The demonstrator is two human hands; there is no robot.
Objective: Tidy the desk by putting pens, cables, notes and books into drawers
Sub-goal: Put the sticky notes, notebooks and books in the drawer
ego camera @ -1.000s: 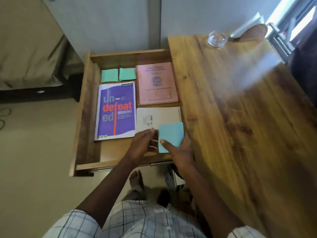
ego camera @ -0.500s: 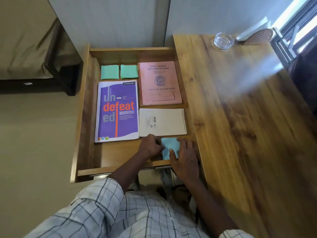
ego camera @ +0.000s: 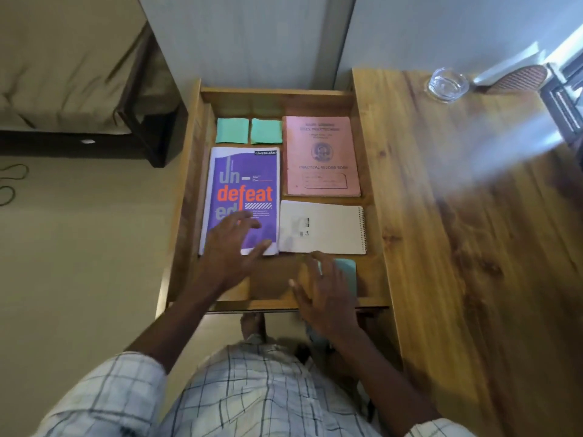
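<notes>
The wooden drawer stands pulled out to the left of the desk. Inside lie a purple notebook, a pink record book, a beige spiral notepad and two green note pads. A light blue note pad lies flat in the drawer's near right corner. My right hand hovers with spread fingers over its left part, holding nothing. My left hand is spread open over the purple notebook's lower end.
The wooden desk top fills the right side, with a glass ashtray at its far end. A bed stands at the far left, and a cable lies on the floor.
The blue note pad went from my right hand's grip down into the drawer's near right corner. Both hands have let go; my left hand has moved left onto the purple notebook.
</notes>
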